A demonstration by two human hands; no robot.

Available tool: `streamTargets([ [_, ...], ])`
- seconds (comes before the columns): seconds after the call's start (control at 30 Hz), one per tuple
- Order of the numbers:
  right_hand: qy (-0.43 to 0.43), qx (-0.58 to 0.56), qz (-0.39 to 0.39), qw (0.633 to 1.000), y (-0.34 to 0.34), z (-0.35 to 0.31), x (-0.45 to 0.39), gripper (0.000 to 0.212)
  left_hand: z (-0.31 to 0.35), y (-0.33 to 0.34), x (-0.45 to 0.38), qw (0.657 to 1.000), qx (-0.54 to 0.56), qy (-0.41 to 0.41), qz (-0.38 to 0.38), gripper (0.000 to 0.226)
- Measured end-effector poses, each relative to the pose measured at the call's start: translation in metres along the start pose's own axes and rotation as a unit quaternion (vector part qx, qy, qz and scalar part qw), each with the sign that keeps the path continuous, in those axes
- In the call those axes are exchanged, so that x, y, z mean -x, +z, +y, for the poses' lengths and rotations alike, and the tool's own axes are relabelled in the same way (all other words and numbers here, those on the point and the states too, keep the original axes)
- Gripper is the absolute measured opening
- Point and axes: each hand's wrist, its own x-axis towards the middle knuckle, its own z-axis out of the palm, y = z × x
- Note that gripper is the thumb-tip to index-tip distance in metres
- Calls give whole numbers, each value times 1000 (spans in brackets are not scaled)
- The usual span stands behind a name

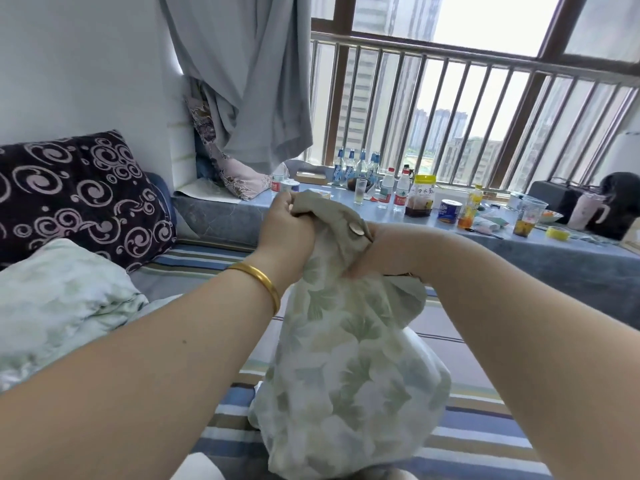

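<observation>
While both hands are curled tight on its bunched top at frame centre, the leaf-print pillowcase [346,358] hangs down to the striped bed [485,427] at the bottom. The left hand [287,228], above a gold bangle [263,282], grips just beside the right hand [375,251]. A dark pillow [79,195] lies at the left, and bottles [391,190] stand on the ledge [571,258] at the upper right.

Bright daylight floods in through window [495,26], sky overexposed; we note soft shadows, wide-angle bowing at edges.
</observation>
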Motion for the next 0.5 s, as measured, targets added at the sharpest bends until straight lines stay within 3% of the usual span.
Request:
streamTargets([
  [0.1,-40,-108,32,993,4,-22,-12,11,28,-12,-17,995,-19,71,66,19],
  [0.23,-69,-398,63,913,-20,-57,-28,14,71,-31,-44,978,-48,142,145,20],
  [0.37,-113,-515,58,848,-55,-75,-35,36,104,-24,-73,967,-53,163,187,25],
  [0.5,-116,-614,35,780,-84,-55,-47,17,120,16,-102,965,-56,198,163,25],
])
